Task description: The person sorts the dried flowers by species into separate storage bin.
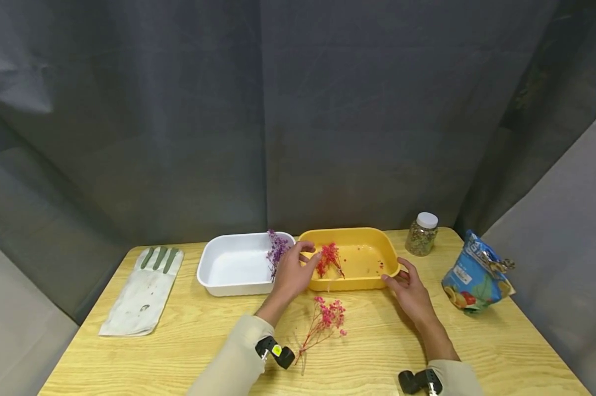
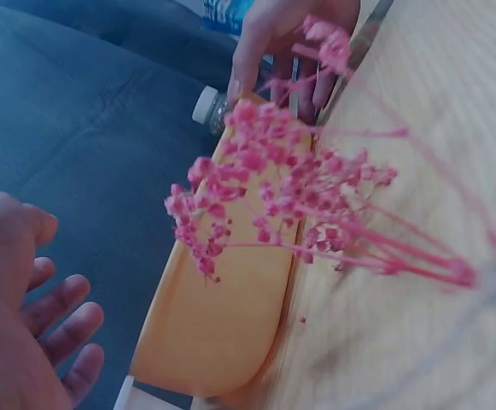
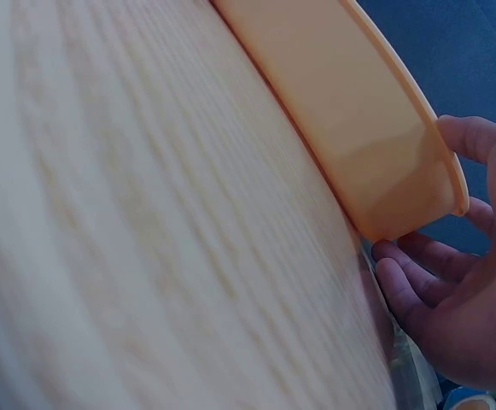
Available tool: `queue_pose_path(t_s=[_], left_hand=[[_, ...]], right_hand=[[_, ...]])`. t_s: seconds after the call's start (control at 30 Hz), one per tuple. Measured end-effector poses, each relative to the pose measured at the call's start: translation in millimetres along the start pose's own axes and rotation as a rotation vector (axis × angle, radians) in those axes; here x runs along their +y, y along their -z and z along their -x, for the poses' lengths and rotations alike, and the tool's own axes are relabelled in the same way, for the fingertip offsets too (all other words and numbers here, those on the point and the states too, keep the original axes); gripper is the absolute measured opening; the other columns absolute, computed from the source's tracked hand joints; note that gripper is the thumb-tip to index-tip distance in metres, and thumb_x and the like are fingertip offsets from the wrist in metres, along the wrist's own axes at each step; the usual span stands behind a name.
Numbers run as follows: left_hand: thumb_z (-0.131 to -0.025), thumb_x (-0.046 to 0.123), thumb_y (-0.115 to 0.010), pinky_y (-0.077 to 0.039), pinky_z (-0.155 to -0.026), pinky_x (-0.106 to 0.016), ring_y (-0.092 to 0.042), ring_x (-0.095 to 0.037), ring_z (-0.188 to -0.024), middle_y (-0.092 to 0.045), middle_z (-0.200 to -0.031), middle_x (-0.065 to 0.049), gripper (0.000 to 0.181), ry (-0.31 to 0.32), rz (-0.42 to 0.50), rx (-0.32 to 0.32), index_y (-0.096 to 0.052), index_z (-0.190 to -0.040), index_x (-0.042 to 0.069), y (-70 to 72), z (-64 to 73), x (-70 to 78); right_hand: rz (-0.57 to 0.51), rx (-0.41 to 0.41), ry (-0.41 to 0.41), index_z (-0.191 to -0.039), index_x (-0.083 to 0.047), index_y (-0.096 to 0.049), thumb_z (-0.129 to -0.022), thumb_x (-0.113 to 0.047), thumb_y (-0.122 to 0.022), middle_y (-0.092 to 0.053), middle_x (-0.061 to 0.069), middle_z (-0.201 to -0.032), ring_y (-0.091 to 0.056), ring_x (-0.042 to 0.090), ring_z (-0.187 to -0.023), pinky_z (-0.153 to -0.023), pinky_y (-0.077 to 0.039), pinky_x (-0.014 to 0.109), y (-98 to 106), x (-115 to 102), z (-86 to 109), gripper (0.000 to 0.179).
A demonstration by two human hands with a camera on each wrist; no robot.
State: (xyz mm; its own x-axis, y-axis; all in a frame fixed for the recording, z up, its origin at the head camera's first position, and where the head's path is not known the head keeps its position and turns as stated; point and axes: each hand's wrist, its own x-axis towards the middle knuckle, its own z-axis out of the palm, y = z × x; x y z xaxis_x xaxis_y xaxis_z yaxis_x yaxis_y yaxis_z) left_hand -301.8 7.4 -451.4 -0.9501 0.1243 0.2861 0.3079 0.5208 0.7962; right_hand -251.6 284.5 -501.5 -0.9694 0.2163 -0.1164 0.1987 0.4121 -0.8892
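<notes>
My left hand hovers over the left end of a yellow plastic tray. Its fingers are loosely bent, with nothing between them in the left wrist view. My right hand grips the tray's near right corner, thumb on the rim and fingers round the end wall. Inside the tray lie a small sprig of red dried flowers and a few loose red bits. A pink dried flower sprig lies on the table in front, and looms large and close in the left wrist view.
A white tray with purple dried flowers adjoins the yellow one on the left. Farther left lies a white glove with green fingers. At right stand a white-lidded jar and a crumpled blue bag. Grey curtains surround the table.
</notes>
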Motion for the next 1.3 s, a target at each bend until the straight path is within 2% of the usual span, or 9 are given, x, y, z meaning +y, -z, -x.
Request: queue_pose_path(t_s=[0.1, 0.3, 0.53, 0.8, 1.07, 1.2, 1.3], left_hand=[[-0.093, 0.038, -0.062, -0.050, -0.080, -0.033, -0.064, -0.019, -0.097, -0.066, -0.116, 0.004, 0.036, -0.030, 0.028, -0.016, -0.060, -0.124, 0.020, 5.6, 12.4, -0.6], [-0.092, 0.032, -0.064, -0.050, -0.086, -0.044, -0.063, -0.023, -0.098, -0.065, -0.119, 0.001, 0.040, -0.094, 0.093, -0.010, -0.056, -0.129, 0.017, 10.2, 34.9, -8.0], [-0.090, 0.029, -0.067, -0.048, -0.091, -0.049, -0.061, -0.027, -0.103, -0.063, -0.122, -0.001, 0.042, -0.082, 0.127, -0.022, -0.056, -0.129, 0.019, 14.0, 54.0, -14.6], [-0.090, 0.032, -0.066, -0.046, -0.094, -0.050, -0.062, -0.023, -0.106, -0.062, -0.124, 0.001, 0.044, -0.074, 0.112, -0.047, -0.054, -0.130, 0.018, 18.4, 73.1, -17.2], [-0.090, 0.034, -0.066, -0.048, -0.090, -0.047, -0.062, -0.022, -0.104, -0.060, -0.125, 0.002, 0.043, -0.023, 0.115, -0.101, -0.055, -0.129, 0.021, 21.7, 88.4, -22.6], [-0.089, 0.033, -0.068, -0.051, -0.081, -0.036, -0.061, -0.021, -0.099, -0.061, -0.119, -0.001, 0.042, -0.016, 0.086, -0.137, -0.056, -0.126, 0.018, 22.7, 96.1, -26.4], [-0.089, 0.033, -0.068, -0.049, -0.073, -0.027, -0.060, -0.019, -0.094, -0.061, -0.114, -0.003, 0.039, -0.013, 0.064, -0.157, -0.057, -0.123, 0.020, 23.0, 101.0, -29.7]], right_hand=[[0.000, 0.001, -0.002, -0.156, -0.026, -0.012, -0.091, -0.061, -0.054, -0.037, 0.017, -0.152, -0.046, 0.034, -0.132, -0.101, -0.041, 0.048, 0, -1, 1.0, 0.085], [-0.009, -0.002, -0.003, -0.156, -0.026, -0.011, -0.091, -0.060, -0.054, -0.037, 0.017, -0.152, -0.045, 0.034, -0.133, -0.103, -0.040, 0.049, 1, 0, 1.4, 0.086], [-0.016, -0.004, 0.000, -0.156, -0.026, -0.010, -0.091, -0.060, -0.054, -0.036, 0.018, -0.152, -0.044, 0.035, -0.134, -0.105, -0.038, 0.051, 0, 2, 0.9, 0.086], [-0.014, 0.000, 0.008, -0.156, -0.027, -0.011, -0.090, -0.062, -0.054, -0.036, 0.017, -0.153, -0.044, 0.036, -0.134, -0.103, -0.040, 0.051, 0, 3, -1.9, 0.086], [-0.008, -0.009, 0.007, -0.156, -0.026, -0.009, -0.090, -0.063, -0.053, -0.035, 0.018, -0.153, -0.043, 0.036, -0.134, -0.103, -0.040, 0.052, 1, 2, -0.8, 0.087], [-0.014, -0.012, 0.000, -0.156, -0.027, -0.008, -0.089, -0.063, -0.053, -0.034, 0.017, -0.154, -0.042, 0.036, -0.136, -0.104, -0.038, 0.053, 1, 2, -1.1, 0.088], [-0.010, -0.009, -0.001, -0.156, -0.028, -0.009, -0.089, -0.064, -0.053, -0.034, 0.017, -0.154, -0.042, 0.036, -0.136, -0.104, -0.039, 0.052, 1, 2, -1.9, 0.088]])
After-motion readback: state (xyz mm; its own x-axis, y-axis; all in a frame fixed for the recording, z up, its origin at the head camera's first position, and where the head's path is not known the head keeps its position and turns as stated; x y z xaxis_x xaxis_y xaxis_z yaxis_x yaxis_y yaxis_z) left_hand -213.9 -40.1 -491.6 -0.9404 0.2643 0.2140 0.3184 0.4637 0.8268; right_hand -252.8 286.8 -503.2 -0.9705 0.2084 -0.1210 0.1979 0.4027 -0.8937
